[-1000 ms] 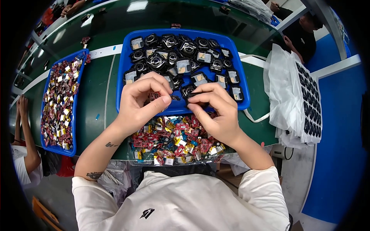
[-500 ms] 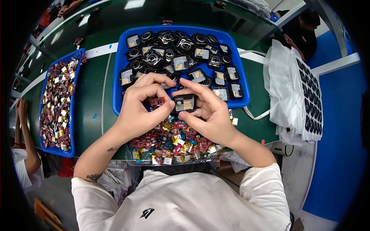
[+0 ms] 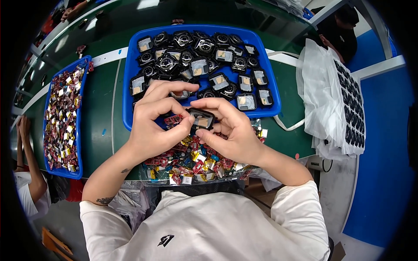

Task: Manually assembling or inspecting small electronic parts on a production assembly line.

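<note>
My right hand point(image 3: 233, 132) grips a black square watch case point(image 3: 202, 120) by its edge, thumb below and fingers behind. The open inside of the case faces up, with a tan patch and a grey area in it. My left hand point(image 3: 159, 119) is closed in a pinch, thumb and index tips meeting at the left edge of the case; what lies between them is hidden. A red circuit board point(image 3: 173, 121) shows in the gap of the left hand; I cannot tell whether that hand holds it. Below both hands lies a heap of red circuit boards with small batteries point(image 3: 198, 163).
Beyond my hands stands a blue tray point(image 3: 127, 93) of black watch cases. To the left is another blue tray point(image 3: 81, 158) heaped with boards and batteries. White sheets with black parts point(image 3: 320, 95) are stacked at right. Other people sit left and far right.
Both hands and the watch case have shifted slightly left, and the case has tilted. The view has moved a little. The left pinch stays at the case's edge.
</note>
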The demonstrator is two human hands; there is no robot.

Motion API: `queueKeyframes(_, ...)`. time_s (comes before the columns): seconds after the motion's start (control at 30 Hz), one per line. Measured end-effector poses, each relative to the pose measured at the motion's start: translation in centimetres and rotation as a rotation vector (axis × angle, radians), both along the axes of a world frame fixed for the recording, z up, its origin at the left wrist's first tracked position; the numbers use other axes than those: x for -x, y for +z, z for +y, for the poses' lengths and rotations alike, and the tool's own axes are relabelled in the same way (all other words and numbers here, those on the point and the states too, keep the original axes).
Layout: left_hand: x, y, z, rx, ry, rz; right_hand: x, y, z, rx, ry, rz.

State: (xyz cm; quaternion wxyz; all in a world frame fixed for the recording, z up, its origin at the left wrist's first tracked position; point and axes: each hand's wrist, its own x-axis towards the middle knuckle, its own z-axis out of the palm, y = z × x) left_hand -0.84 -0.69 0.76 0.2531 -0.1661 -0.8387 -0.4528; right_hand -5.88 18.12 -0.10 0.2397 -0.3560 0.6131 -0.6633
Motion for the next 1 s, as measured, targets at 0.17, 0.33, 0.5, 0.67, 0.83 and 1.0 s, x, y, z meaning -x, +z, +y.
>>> queueKeyframes(0.17, -0.01, -0.38, -0.02, -0.068, -0.072, -0.054, 0.07, 0.01, 0.09, 0.036, 0.056, -0.076)
queueKeyframes(0.33, 0.02, -0.40, -0.15, -0.043, -0.064, -0.050, 0.33, 0.22, 0.36, -0.036, 0.086, -0.089)
queueKeyframes(0.5, -0.03, -0.26, -0.21, -0.073, -0.057, -0.093, 0.13, 0.22, 0.31, -0.099, 0.059, -0.040)
queueKeyframes(0.67, 0.00, -0.23, -0.25, -0.081, -0.071, -0.119, -0.05, -0.23, 0.09, -0.067, -0.044, 0.099)
queueKeyframes(0.83, -0.04, -0.42, -0.27, -0.073, -0.075, -0.127, -0.13, 0.42, 0.14, -0.120, -0.028, 0.179)
queueKeyframes(1.0, -0.05, -0.53, -0.21, -0.086, -0.064, -0.133, -0.11, 0.48, 0.08, -0.126, -0.046, 0.231)
